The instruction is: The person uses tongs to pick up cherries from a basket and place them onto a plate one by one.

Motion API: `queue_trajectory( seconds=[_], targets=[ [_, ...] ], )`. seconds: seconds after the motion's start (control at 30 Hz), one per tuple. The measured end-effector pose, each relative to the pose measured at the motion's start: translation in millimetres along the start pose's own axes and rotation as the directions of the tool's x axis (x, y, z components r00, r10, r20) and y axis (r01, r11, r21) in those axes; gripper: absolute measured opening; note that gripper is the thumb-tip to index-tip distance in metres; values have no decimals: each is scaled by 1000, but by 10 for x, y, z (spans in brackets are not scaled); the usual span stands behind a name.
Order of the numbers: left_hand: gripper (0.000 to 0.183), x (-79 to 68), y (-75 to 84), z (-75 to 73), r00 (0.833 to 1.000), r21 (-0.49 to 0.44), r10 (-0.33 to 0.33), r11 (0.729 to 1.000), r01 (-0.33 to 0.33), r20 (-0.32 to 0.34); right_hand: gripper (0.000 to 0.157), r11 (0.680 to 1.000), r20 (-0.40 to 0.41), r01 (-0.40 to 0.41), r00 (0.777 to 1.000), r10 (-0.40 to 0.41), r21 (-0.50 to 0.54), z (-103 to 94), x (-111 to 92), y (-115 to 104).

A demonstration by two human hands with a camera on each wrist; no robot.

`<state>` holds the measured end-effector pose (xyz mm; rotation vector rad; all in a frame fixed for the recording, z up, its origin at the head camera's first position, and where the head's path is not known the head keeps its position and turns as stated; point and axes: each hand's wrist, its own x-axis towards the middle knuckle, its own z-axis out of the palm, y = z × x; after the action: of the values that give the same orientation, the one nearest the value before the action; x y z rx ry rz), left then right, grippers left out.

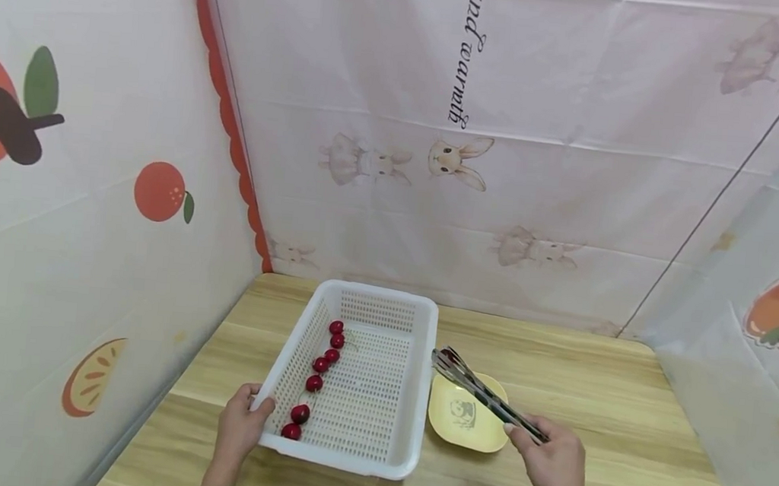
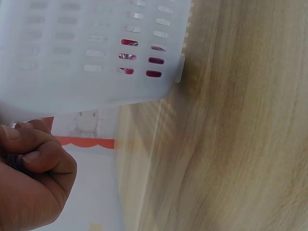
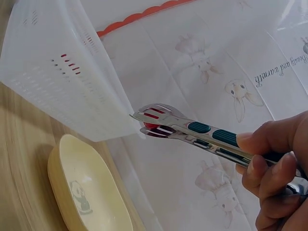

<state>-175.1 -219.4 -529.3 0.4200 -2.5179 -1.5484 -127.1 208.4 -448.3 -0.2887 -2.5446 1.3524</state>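
Note:
My left hand [image 1: 242, 424] grips the near left corner of a white plastic basket [image 1: 421, 398], thumb over the rim. Several red cherries [image 1: 313, 383] lie in a line along the basket's left side; some show through the wall slots in the left wrist view. In my right hand [image 1: 554, 458] are metal serving tongs [image 1: 487, 396] with green grip inlays. The slotted tong heads pinch a single cherry [image 3: 150, 123], close beside the basket's right rim and above a yellow dish [image 1: 444, 423]. That dish has a panda print on its bare inside.
Everything stands on a wood-grain table [image 1: 597, 397]. Printed cloth walls [image 1: 377, 219] rise at the back and on both sides. Between the basket and the left wall runs a strip of tabletop; more tabletop extends right of the dish.

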Motion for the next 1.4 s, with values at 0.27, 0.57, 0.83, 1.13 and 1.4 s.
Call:
queue_trajectory(
  seconds=[0.27, 0.57, 0.83, 1.13, 1.4],
  targets=[
    [31, 9, -5, -3, 1000, -3, 0, 1000, 0, -11, 26, 998, -19, -63, 998, 62, -29, -68, -16, 150],
    [30, 0, -13, 2, 1000, 8, 11, 1000, -11, -16, 25, 997, -49, -47, 998, 44, -56, 102, -57, 406],
    [26, -24, -6, 19, 996, 2, 70, 998, -70, -54, 20, 999, -69, 9, 998, -13, -54, 221, -50, 581],
    [26, -10, 2, 3, 999, 13, 35, 999, -34, -23, 20, 993, -41, 76, 996, -80, -92, 251, 16, 679],
    [27, -16, 3, 5, 999, 14, 35, 999, -35, -18, 22, 987, -52, 103, 993, -110, -125, 233, 33, 644]
  ],
)
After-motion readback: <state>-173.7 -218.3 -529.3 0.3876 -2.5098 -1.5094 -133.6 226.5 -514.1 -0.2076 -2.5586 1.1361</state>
